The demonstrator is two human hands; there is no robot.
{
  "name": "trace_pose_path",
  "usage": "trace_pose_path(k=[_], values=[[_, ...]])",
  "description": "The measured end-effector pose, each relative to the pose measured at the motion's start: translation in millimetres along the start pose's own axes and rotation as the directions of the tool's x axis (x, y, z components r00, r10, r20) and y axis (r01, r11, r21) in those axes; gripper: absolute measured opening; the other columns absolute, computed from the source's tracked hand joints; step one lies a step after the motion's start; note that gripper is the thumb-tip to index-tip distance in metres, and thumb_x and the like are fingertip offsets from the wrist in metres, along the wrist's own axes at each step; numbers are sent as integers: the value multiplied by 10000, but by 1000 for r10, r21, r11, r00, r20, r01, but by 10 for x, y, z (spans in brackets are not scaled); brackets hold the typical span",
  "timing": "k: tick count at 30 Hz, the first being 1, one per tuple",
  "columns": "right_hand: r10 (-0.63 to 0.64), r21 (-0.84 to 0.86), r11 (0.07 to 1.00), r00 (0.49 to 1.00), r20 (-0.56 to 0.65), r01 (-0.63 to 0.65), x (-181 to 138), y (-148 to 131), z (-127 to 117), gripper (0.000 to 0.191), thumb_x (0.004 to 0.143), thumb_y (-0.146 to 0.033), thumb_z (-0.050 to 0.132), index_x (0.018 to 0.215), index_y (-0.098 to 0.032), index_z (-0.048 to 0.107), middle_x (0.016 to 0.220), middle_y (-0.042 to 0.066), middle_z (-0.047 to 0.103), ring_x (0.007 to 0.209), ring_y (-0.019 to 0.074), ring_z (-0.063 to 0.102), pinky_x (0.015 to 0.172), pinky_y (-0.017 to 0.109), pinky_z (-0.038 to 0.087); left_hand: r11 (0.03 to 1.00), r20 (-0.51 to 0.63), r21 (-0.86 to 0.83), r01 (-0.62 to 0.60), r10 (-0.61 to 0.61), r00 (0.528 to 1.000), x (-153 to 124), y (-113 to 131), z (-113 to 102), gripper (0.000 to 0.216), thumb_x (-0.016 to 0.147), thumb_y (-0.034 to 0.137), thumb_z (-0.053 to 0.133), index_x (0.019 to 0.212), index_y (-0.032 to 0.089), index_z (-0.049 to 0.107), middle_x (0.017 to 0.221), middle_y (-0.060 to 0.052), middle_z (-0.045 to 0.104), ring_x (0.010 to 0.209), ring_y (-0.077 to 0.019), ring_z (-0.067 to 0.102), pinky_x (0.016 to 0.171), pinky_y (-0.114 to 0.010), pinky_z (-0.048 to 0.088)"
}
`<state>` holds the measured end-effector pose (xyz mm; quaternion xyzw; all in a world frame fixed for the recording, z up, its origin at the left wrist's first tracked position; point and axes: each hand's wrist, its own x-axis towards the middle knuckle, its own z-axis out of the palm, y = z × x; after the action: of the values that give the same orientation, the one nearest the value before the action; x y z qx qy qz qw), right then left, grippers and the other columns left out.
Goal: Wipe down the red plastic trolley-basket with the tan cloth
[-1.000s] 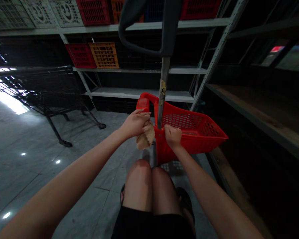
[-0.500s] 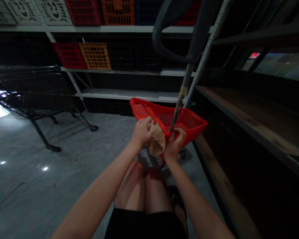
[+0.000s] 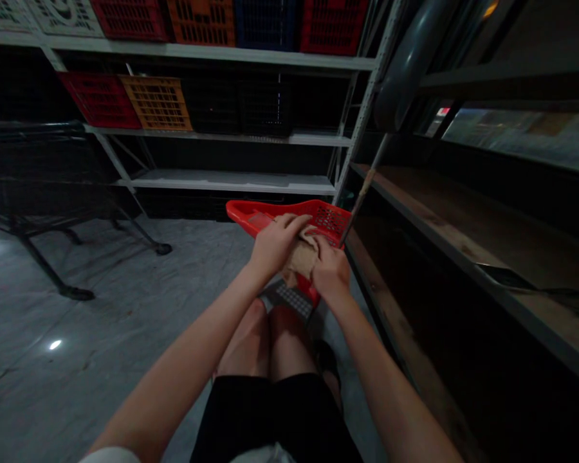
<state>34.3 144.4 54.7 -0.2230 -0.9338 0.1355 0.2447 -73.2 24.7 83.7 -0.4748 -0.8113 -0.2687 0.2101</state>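
Both of my hands are on a crumpled beige cloth (image 3: pixel 302 258) at the near edge of a red plastic basket (image 3: pixel 244 211). My left hand (image 3: pixel 276 243) lies over the cloth's left side, fingers closed on it and stretched toward the basket. Gripping the cloth's right part is my right hand (image 3: pixel 332 269), its fingers bent and partly hidden. A metal pole (image 3: pixel 361 193) with a dark grey handle (image 3: pixel 399 83) on top rises from the basket's right side, just beyond my right hand. The cloth and my hands cover part of the basket.
A white metal shelf rack (image 3: pixel 212 180) holds several crates, among them a yellow crate (image 3: pixel 155 103) and a red crate (image 3: pixel 101 99). A dark shopping cart (image 3: pixel 33 186) stands on the grey floor at left. Wooden shelving (image 3: pixel 429 193) runs along my right side.
My right hand has left the base of the pole and now grips the cloth. The cloth is bunched between both hands. The pole leans further right, and the view has shifted right.
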Motion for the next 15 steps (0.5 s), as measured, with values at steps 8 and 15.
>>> trace_pose_path(k=[8,15], values=[[-111,-138,984,994,7,111,6,88,-141,366,1000,-253,464,868,-169,795,847,126,805,809,216,726,742,292,376,989,142,143,36,-57,988,116,-384,-181,366,965,148,504,1176,228,792,1221,-70,783,1115,-270,718,989,-410,526],[-49,-93,994,998,40,53,169,333,-197,428,1021,-296,402,918,-177,800,935,124,813,872,232,725,707,291,375,982,132,147,-121,102,986,111,327,146,541,1078,472,418,937,148,828,1008,-146,807,1015,-267,743,1065,-439,473]])
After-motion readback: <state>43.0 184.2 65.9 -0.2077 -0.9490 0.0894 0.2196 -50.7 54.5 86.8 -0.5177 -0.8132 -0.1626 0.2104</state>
